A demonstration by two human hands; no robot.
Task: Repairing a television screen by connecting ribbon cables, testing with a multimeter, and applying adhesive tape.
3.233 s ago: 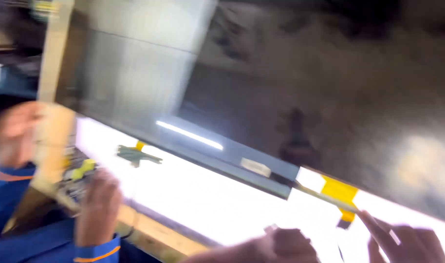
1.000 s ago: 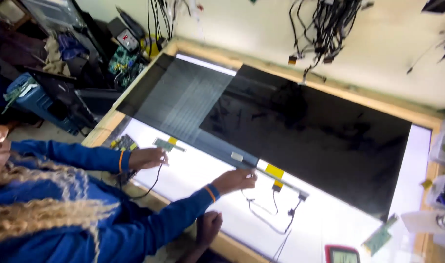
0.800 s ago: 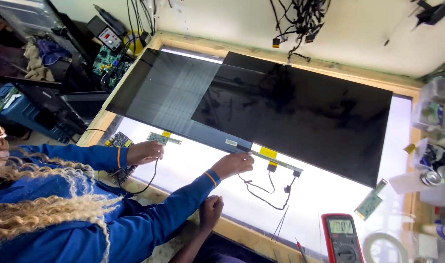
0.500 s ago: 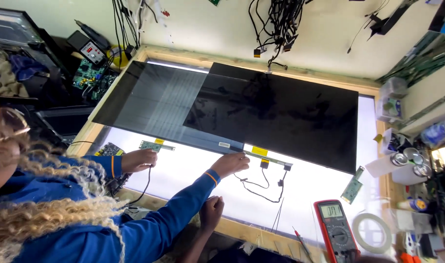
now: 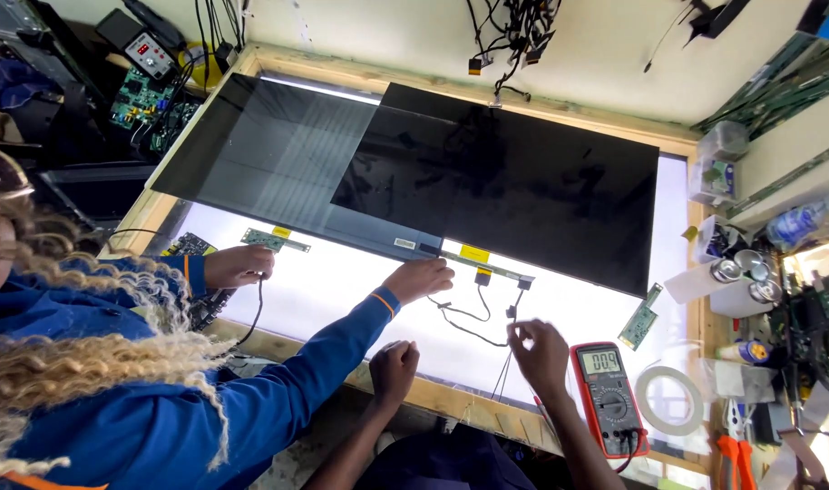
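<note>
Head view: right hand (image 5: 539, 356) motion-blurred

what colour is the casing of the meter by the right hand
Red, with a dark face, on the meter; the head view shows it.

wall (image 5: 387, 36): pale, cables hanging | bench frame (image 5: 360, 77): wood | light: bright

A large dark display panel (image 5: 514, 191) lies on the lit bench (image 5: 342, 299). Yellow labels (image 5: 473, 254) sit along its lower edge. A red multimeter's grey screen (image 5: 600, 362) is at lower right.
</note>
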